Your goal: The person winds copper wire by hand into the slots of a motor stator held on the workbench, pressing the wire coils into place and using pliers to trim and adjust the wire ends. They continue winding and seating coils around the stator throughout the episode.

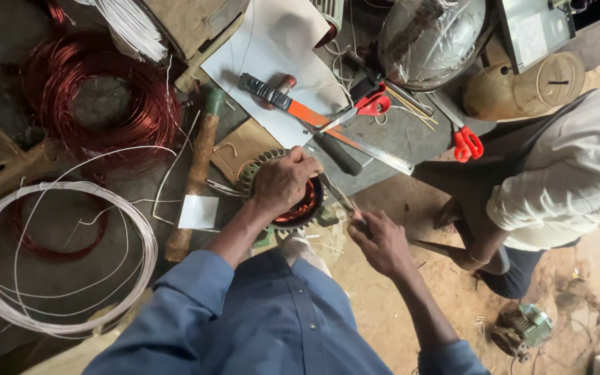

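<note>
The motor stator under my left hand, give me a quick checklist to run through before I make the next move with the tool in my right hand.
1. Left hand steadies the motor stator: ok, it lies on top of it.
2. Right hand grips the thin metal tool: ok, fingers closed around it.
3. Tool tip at the copper windings: cannot tell, the left hand hides it.
4. Stator seated flat on the bench: cannot tell, it sits at the edge.
5. Red-handled scissors within reach: ok, just beyond the stator.
6. Other person's sleeve apart from both hands: ok.
</note>
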